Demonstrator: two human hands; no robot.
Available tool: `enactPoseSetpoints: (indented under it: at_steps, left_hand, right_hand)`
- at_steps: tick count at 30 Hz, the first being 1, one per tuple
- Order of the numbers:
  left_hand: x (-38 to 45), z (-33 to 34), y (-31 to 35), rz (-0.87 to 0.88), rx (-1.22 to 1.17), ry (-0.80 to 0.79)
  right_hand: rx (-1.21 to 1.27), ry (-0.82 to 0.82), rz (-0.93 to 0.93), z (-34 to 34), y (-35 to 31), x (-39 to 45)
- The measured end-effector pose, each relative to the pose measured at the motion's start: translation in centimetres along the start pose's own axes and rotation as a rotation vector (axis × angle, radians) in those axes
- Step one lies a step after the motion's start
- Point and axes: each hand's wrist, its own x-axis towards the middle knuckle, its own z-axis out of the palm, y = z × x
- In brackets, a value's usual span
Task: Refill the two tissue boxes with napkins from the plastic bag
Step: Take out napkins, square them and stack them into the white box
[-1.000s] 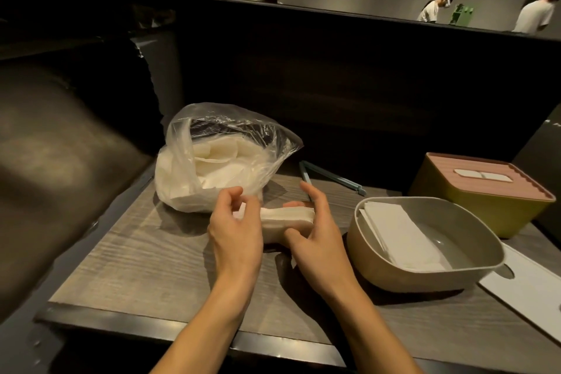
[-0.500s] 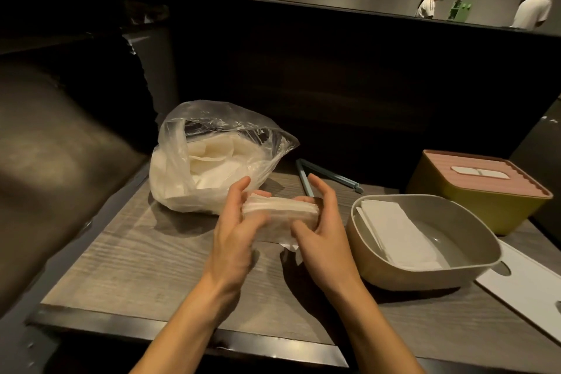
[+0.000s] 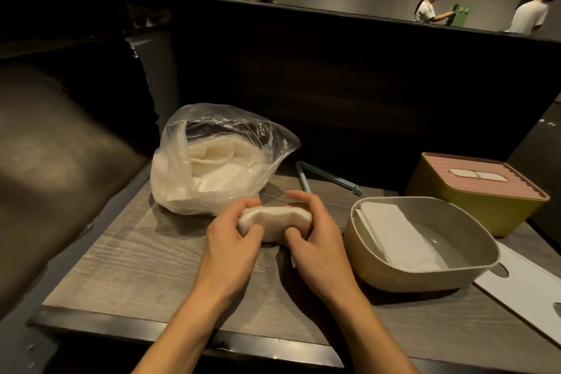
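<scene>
A stack of white napkins (image 3: 274, 220) is held over the table between both hands. My left hand (image 3: 232, 238) grips its left end and my right hand (image 3: 315, 240) grips its right end, fingers curled over the top. Just behind them a clear plastic bag (image 3: 212, 161) with more napkins sits open. To the right stands an open beige tissue box (image 3: 379, 261) with a few napkins lying inside. Its white lid (image 3: 525, 291) lies flat at the right edge. A yellow tissue box with a pink lid (image 3: 476, 191) stands closed behind it.
Blue-grey tongs (image 3: 328, 179) lie on the wooden table (image 3: 145, 261) behind my hands. A dark booth partition (image 3: 334, 85) rises at the back and a padded seat (image 3: 45, 176) fills the left. People move in the far background.
The napkin stack was lifted off the table, then turned and squeezed between both hands. Both hands now wrap more tightly round its ends.
</scene>
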Motion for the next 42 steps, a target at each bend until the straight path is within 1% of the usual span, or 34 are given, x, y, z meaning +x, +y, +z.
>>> enactPoseSetpoints:
  at_steps: [2,6,9,11,13,14,15,16,17,18,20,21,22,23,24,25,26,27,28,29,31,32,33,36,38,42]
  left_hand:
    - [0.2,-0.3,0.0,0.014,-0.06,0.027]
    - [0.4,-0.5,0.2,-0.018,-0.155,0.039]
    - [0.2,-0.5,0.1,-0.021,-0.138,0.063]
    - [0.1,-0.5,0.0,-0.016,-0.111,0.075]
    - [0.0,-0.4,0.1,-0.005,-0.099,0.056]
    - [0.0,-0.3,0.2,0.001,-0.113,0.047]
    - [0.1,-0.2,0.2,-0.006,-0.138,0.054]
    - [0.2,-0.1,0.0,-0.051,-0.191,0.061]
    - [0.4,-0.1,-0.1,-0.124,-0.275,0.038]
    - [0.3,-0.3,0.0,-0.213,-0.428,-0.041]
    - [0.1,-0.7,0.8,-0.369,-0.831,-0.307]
    - [-0.2,-0.9,1.6,-0.426,-0.964,-0.434]
    - [-0.3,-1.3,1.9,-0.447,-1.011,-0.5]
    - [-0.3,-1.5,2.0,-0.449,-1.045,-0.512]
    - [-0.1,-1.7,1.9,-0.452,-1.07,-0.485]
    - [0.2,-1.7,1.8,-0.468,-1.089,-0.461]
    - [0.4,-1.8,1.6,-0.485,-1.065,-0.414]
    - [0.6,-1.8,1.8,-0.485,-1.018,-0.363]
    - [0.8,-1.9,1.6,-0.474,-0.967,-0.317]
    - [0.8,-1.9,1.6,-0.467,-0.937,-0.284]
    - [0.6,-1.9,1.7,-0.468,-0.902,-0.262]
    - [0.5,-1.7,1.7,-0.469,-0.886,-0.27]
    - [0.3,-1.6,1.9,-0.469,-0.873,-0.277]
    - [0.3,-1.5,1.8,-0.454,-0.824,-0.239]
    - [0.3,-1.4,1.8,-0.452,-0.808,-0.261]
    - [0.0,-1.1,2.1,-0.489,-0.807,-0.306]
  right_hand:
    - [0.03,0.03,-0.02,-0.2,0.0,0.1]
    - [0.09,0.01,-0.016,-0.3,-0.3,0.1]
    - [0.141,0.034,0.013,-0.4,-0.3,0.1]
    - [0.141,0.015,0.025,-0.5,-0.2,0.0]
    - [0.076,-0.025,-0.017,-0.5,-0.2,-0.2]
    - [0.053,-0.018,-0.062,-0.5,-0.3,-0.3]
    - [0.042,0.024,-0.123,-0.5,-0.4,-0.4]
    - [0.023,0.103,-0.209,-0.6,-0.6,-0.4]
    - [-0.018,0.192,-0.318,-0.7,-0.7,-0.5]
    - [-0.077,0.265,-0.438,-0.8,-0.7,-0.6]
    - [-0.213,0.34,-0.626,-0.5,-0.6,-0.7]
    - [-0.287,0.339,-0.685,-0.4,-0.5,-0.7]
    - [-0.368,0.311,-0.727,-0.1,-0.5,-0.8]
    - [-0.454,0.261,-0.752,0.1,-0.6,-0.9]
    - [-0.531,0.199,-0.762,0.3,-0.7,-1.1]
    - [-0.567,0.129,-0.751,0.4,-0.9,-1.3]
    - [-0.542,0.065,-0.723,0.4,-1.1,-1.6]
    - [-0.458,0.026,-0.687,0.3,-1.3,-1.8]
    - [-0.343,0.031,-0.65,0.1,-1.4,-1.9]
    - [-0.238,0.071,-0.617,-0.1,-1.4,-1.8]
    - [-0.134,0.189,-0.559,-0.3,-1.2,-1.5]
    - [-0.138,0.228,-0.529,-0.3,-1.2,-1.3]
    - [-0.151,0.23,-0.496,-0.3,-1.1,-1.1]
    - [-0.212,0.125,-0.395,0.1,-0.5,-0.9]
    - [-0.293,0.065,-0.364,0.2,-0.4,-0.9]
    - [-0.424,0.044,-0.359,0.3,-0.8,-1.1]
